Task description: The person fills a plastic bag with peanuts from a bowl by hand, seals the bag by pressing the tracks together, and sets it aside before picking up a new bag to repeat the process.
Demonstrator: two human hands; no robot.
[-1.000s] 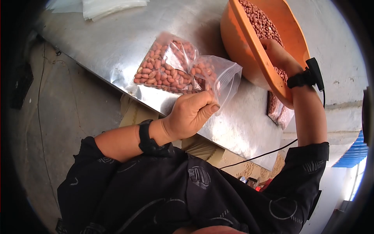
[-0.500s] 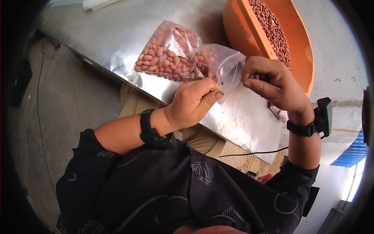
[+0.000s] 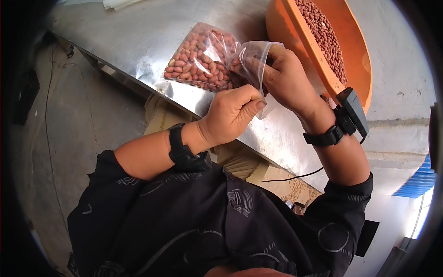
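A clear zip bag of reddish-skinned peanuts (image 3: 198, 62) lies on the metal table, its mouth facing right. My left hand (image 3: 233, 113) is closed on the near edge of the bag's mouth, thumb pressed against the curled fingers. My right hand (image 3: 286, 78) reaches into the mouth from the right. Its fingers show only dimly through the film, close to the peanuts, and the fingertips are hidden. Whether they grip anything cannot be seen.
An orange tub (image 3: 300, 46) holding many more peanuts stands to the right of the bag. The metal table (image 3: 115, 41) has its edge running diagonally below my hands. A black cable (image 3: 295, 177) hangs from my right wrist strap. White sheets (image 3: 120, 3) lie at the far edge.
My right hand has moved left, from a pinch held beside the bag to inside its mouth. My left hand keeps its hold, and the bag's mouth has changed shape.
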